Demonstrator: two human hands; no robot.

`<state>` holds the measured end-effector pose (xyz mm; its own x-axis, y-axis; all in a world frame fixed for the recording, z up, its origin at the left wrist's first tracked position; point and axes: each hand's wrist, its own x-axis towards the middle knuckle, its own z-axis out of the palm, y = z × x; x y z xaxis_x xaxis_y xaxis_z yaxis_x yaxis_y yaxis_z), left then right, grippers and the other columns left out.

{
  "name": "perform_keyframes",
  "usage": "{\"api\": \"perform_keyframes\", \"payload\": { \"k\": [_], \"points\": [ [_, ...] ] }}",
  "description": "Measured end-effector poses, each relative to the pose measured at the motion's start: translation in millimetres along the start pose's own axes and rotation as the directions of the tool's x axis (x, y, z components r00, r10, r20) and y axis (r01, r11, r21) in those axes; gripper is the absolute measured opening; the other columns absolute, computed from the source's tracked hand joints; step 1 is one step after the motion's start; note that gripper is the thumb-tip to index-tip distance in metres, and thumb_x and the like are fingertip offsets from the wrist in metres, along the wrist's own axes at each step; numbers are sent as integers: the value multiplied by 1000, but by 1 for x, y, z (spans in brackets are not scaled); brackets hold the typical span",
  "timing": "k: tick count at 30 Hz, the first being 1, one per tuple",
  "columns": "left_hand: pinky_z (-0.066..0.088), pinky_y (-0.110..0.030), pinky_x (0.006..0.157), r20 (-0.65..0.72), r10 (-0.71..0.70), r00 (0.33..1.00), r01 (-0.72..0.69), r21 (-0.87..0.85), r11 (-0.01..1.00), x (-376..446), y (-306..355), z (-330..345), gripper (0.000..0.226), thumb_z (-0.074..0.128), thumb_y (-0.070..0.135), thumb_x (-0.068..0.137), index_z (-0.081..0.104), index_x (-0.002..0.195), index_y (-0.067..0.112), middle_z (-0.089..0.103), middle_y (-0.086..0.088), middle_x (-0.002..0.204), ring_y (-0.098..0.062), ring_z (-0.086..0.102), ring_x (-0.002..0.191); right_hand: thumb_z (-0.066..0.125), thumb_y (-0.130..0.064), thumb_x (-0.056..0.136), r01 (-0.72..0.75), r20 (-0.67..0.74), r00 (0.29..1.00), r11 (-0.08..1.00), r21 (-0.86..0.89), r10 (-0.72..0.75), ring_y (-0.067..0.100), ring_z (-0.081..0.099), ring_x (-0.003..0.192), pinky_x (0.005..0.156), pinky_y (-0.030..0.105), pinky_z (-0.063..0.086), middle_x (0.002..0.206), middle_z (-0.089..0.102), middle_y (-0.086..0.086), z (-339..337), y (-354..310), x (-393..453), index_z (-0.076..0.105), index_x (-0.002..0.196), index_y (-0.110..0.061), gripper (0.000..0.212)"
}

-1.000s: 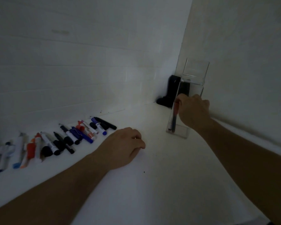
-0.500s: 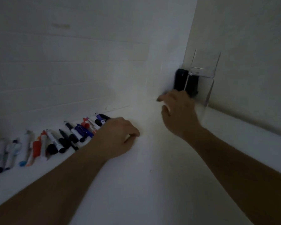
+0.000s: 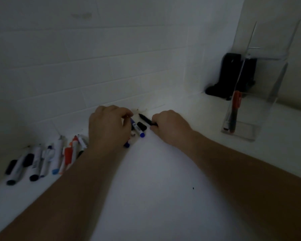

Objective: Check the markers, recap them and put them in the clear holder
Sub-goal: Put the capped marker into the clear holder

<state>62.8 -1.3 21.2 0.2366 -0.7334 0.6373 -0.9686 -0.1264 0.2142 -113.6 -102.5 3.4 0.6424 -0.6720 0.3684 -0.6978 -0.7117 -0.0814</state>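
A row of several markers lies on the white counter along the tiled wall. My right hand grips a black marker at the row's right end, its tip pointing toward the wall. My left hand hovers with curled fingers over a blue-capped marker and a loose black cap; whether it pinches anything is hidden. At the right stands the clear holder with a red-capped marker upright inside.
A black object stands in the corner behind the holder. The tiled wall rises just behind the marker row. A small dark speck lies on the white counter between my forearms.
My right hand left the holder, with the red-capped marker staying inside, and crossed left to the row, where it took the black marker. My left hand slid forward over the row's right end.
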Motion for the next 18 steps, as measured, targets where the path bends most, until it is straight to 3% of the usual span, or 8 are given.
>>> {"api": "perform_keyframes", "payload": {
  "k": [2,5,10,14,18],
  "points": [
    [45,-41,88,23,-9,1000,8,15,1000,0,-1,2,25,55,26,88,73,101,37,71,10,102,-26,56,100,53,-21,95,-65,40,997,998,-5,65,21,56,75,53,29,30,76,46,-3,-9,5,-8,52,96,-14,7],
    [43,-38,86,61,-23,998,22,23,1000,0,0,6,23,55,27,88,72,98,39,70,12,99,-23,55,99,43,-27,98,-133,138,981,991,-13,133,19,46,65,50,29,29,77,41,-2,-19,11,-35,39,122,-18,27],
    [41,-39,91,108,-1,994,-1,16,1000,-4,10,11,22,58,31,89,71,106,39,71,14,104,-22,53,103,33,-29,105,-208,-7,978,973,104,210,22,52,58,52,31,40,75,54,2,-16,28,-63,31,142,-24,38],
    [34,-43,98,215,-1,977,-17,81,997,-1,32,10,32,54,45,88,66,117,41,67,14,120,-25,47,117,28,-46,106,-278,-46,955,940,197,292,25,51,68,58,35,41,92,63,7,-15,29,-60,32,144,-28,42],
    [29,-46,98,425,-1,905,-112,241,964,13,48,16,49,50,55,83,53,131,44,61,7,130,-29,40,122,27,-51,105,-285,-59,949,924,253,309,23,48,63,50,32,28,80,54,0,-15,31,-60,42,128,-27,36]
  ]
}}
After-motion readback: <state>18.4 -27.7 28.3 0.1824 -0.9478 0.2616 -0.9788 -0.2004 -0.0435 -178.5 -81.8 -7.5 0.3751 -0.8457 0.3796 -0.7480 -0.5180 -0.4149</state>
